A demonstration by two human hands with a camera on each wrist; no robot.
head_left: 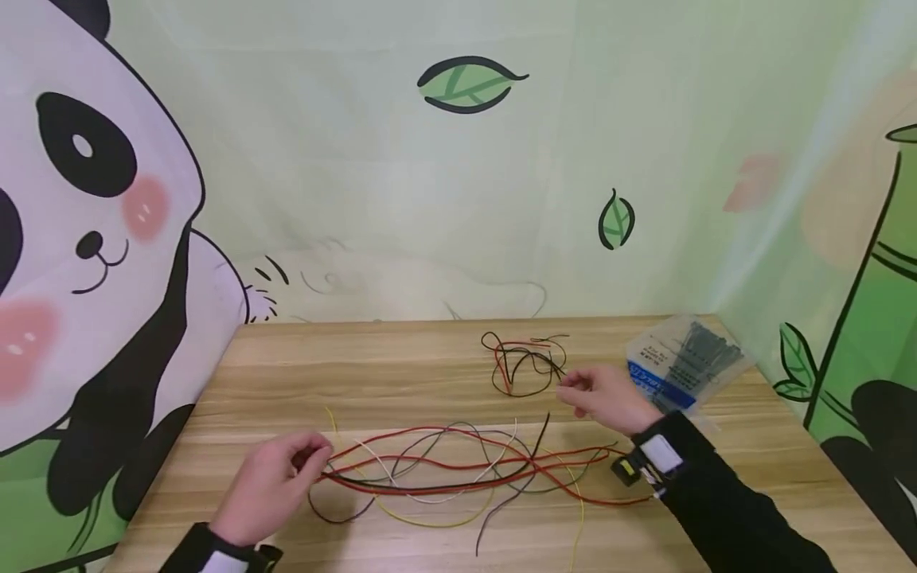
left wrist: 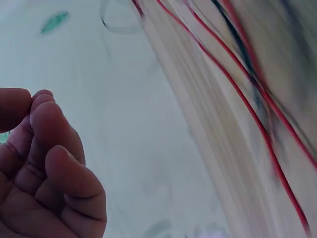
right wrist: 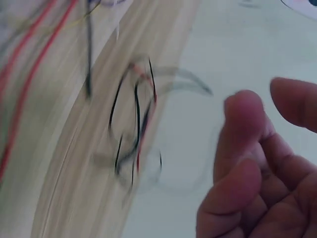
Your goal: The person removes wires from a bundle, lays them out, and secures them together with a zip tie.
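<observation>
My left hand [head_left: 275,481] hovers at the left end of a loose spread of long wires, fingers loosely curled. In the left wrist view, its thumb and fingertips [left wrist: 54,119] come close together, with no wire showing between them. Red wires [head_left: 430,430], a black wire [head_left: 540,434], a yellow wire [head_left: 430,524], and white and dark grey ones cross on the table. My right hand [head_left: 609,398] is raised beside a small tangle of black and red wire [head_left: 516,390]. Its thumb and index finger [right wrist: 245,114] stand apart, with nothing between them.
A clear plastic bag [head_left: 688,362] with a blue label and dark thin strips inside lies at the back right of the wooden table [head_left: 322,358]. Behind the table hangs a printed backdrop [head_left: 358,159] with a panda and leaves.
</observation>
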